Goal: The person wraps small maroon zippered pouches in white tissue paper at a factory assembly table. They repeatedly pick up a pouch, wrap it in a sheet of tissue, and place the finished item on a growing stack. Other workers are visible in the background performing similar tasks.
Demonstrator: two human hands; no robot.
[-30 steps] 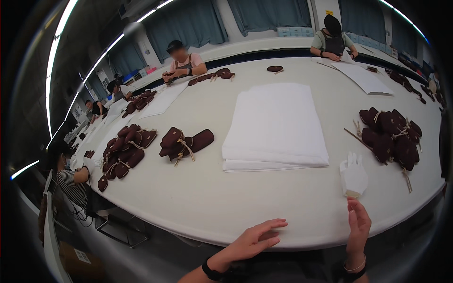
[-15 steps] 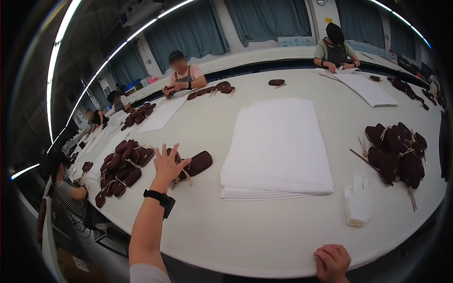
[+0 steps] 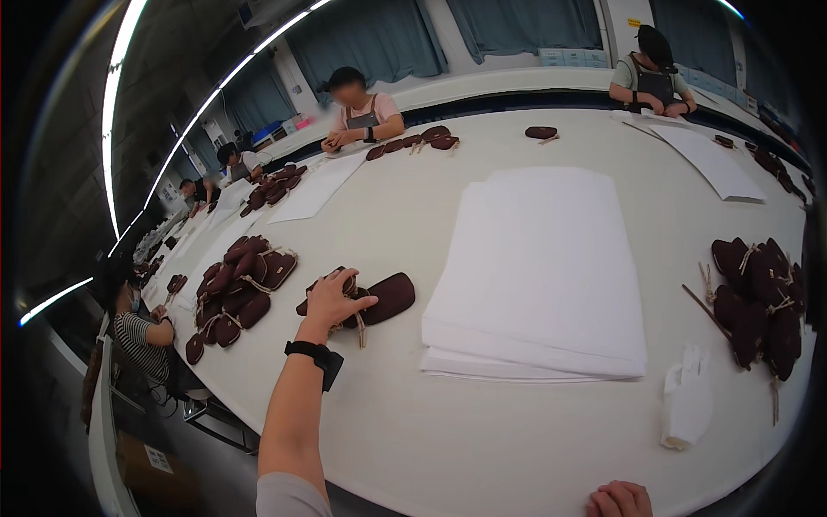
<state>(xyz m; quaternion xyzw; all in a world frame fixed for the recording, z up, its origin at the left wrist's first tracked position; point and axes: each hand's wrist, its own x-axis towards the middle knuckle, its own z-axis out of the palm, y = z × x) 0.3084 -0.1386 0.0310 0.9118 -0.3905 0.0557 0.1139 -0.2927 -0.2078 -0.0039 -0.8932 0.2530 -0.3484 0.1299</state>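
Note:
My left hand (image 3: pixel 334 299) reaches out over a small bunch of dark maroon pouches (image 3: pixel 386 298) on the white table (image 3: pixel 482 431) and closes its fingers on one of them. A black watch sits on that wrist. My right hand (image 3: pixel 618 501) rests at the table's near edge, fingers curled, holding nothing. A thick stack of white paper sheets (image 3: pixel 541 267) lies just right of the pouches. A white glove (image 3: pixel 687 406) lies near the stack's front right corner.
A larger heap of maroon pouches (image 3: pixel 243 289) lies at the left, another heap (image 3: pixel 762 297) with tan ties at the right. Other people sit around the table's far and left sides with more pouches and paper sheets (image 3: pixel 711 162).
My left arm has stretched from the near edge out to the pouch bunch and now grips it. My right hand has dropped back to the table's front edge.

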